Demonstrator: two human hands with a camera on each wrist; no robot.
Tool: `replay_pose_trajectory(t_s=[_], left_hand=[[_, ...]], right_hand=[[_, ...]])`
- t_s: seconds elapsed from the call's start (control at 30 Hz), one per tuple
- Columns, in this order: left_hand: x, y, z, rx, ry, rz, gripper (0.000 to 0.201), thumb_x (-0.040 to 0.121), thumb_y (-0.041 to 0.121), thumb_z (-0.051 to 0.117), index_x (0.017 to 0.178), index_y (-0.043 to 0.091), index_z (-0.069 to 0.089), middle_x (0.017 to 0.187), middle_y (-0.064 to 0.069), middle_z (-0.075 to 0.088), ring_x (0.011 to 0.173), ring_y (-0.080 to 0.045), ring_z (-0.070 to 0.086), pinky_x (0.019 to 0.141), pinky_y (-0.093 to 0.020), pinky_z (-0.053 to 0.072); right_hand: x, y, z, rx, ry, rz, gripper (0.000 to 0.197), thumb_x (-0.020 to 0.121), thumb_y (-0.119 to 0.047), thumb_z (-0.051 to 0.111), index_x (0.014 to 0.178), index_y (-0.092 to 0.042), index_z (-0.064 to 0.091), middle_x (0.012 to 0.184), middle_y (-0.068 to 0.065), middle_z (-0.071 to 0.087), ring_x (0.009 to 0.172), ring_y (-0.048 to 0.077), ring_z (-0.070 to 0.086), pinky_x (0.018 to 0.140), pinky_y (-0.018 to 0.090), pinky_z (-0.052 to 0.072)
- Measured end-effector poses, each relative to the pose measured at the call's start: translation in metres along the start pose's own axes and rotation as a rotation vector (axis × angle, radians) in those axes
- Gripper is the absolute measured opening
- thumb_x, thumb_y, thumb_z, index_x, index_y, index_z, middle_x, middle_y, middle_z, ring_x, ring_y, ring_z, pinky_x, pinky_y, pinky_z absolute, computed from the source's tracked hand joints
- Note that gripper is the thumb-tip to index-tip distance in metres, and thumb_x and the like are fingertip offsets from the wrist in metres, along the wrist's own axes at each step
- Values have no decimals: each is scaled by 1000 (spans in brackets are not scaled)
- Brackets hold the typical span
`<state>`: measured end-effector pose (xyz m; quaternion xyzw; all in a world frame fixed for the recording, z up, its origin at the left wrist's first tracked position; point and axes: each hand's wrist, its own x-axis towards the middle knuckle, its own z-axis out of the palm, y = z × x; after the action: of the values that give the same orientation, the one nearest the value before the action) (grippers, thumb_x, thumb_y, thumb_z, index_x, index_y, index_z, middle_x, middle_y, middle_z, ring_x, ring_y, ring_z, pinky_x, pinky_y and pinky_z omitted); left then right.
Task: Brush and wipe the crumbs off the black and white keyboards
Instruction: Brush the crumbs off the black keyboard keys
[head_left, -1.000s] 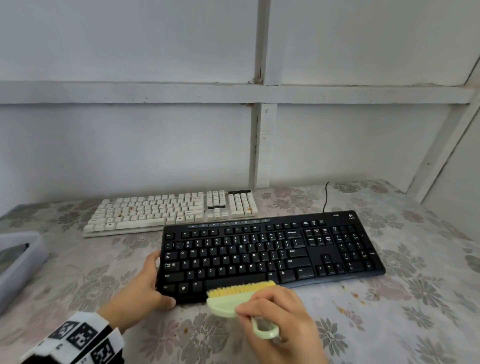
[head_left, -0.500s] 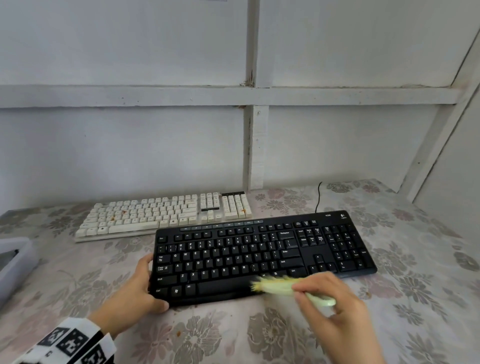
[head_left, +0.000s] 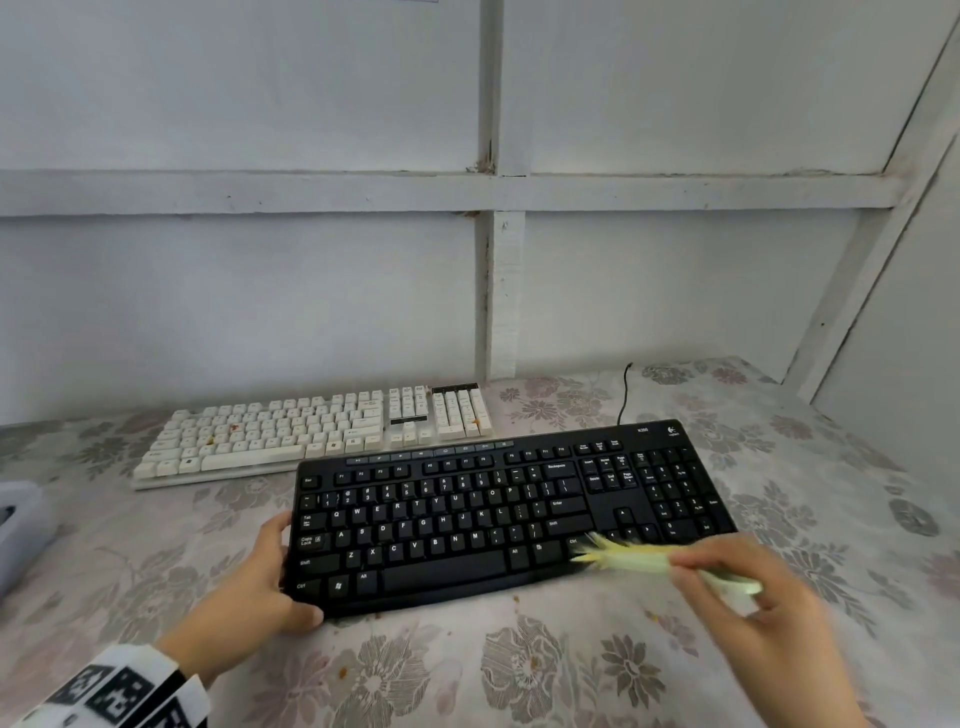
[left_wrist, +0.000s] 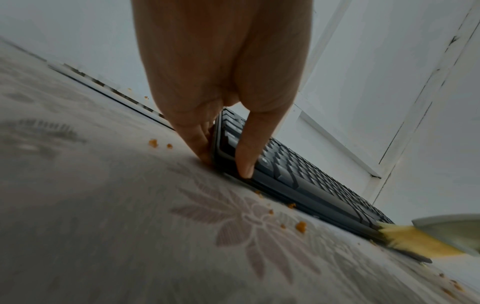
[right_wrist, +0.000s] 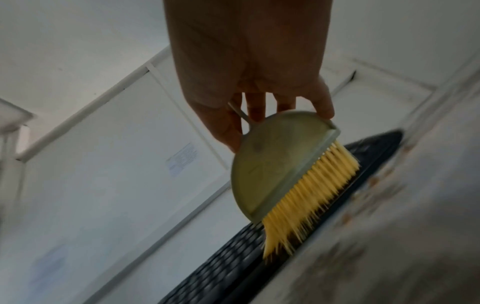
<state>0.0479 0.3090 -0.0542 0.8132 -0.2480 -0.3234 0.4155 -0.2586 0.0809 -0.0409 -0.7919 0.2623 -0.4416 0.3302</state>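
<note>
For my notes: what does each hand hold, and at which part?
Right hand grips the brush at its back. Left hand holds the black keyboard at its near-left corner.

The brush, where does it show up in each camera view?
Head: brush lower right, bristles on the black keyboard near edge.
Left wrist: brush at far right edge.
Right wrist: brush centre, held by right hand.
Shared landmark: the black keyboard.

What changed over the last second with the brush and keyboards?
The right hand has swept the brush rightward along the black keyboard's front edge, from below the space bar to the right Ctrl key. The left hand still grips the keyboard's left end. The white keyboard is unmoved, crumbs still on it.
</note>
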Motion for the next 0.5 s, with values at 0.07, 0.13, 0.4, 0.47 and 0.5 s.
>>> replay_pose_trajectory(t_s=[0.07,0.13,0.4,0.47,0.5], left_hand=[[0,0,0,-4,2,-4,98,70,-13,67,142,28,14,109,9,58,99,-12,59,77,-26,46],[0,0,0,-22,0,-13,100,69,-12,68,142,29,14,109,8,58,100,-13,59,79,-28,46],[0,0,-1,-5,5,-13,103,63,-6,71,141,32,14,109,8,59,99,-15,59,89,-37,46],[0,0,0,-15,-2,-16,102,66,-9,70,141,31,14,110,7,59,99,-15,59,85,-34,47],[0,1,0,-24,-5,-16,103,64,-7,70,142,31,14,110,7,58,99,-14,58,82,-32,46]], right_hand=[[4,-1,-10,-3,34,15,46,70,12,72,75,-34,68,81,-12,65,79,7,59,71,5,43],[6,-3,-10,41,-15,13,44,71,13,71,73,-31,69,80,-10,66,79,8,61,72,10,46],[16,15,-41,22,56,166,37,75,6,70,72,-31,69,80,-11,65,78,4,58,66,16,43],[16,16,-43,66,2,163,33,75,8,70,72,-25,71,82,-7,66,80,6,61,69,13,44],[16,17,-43,95,-21,173,31,74,9,69,71,-23,72,82,-5,67,81,5,61,69,8,44]])
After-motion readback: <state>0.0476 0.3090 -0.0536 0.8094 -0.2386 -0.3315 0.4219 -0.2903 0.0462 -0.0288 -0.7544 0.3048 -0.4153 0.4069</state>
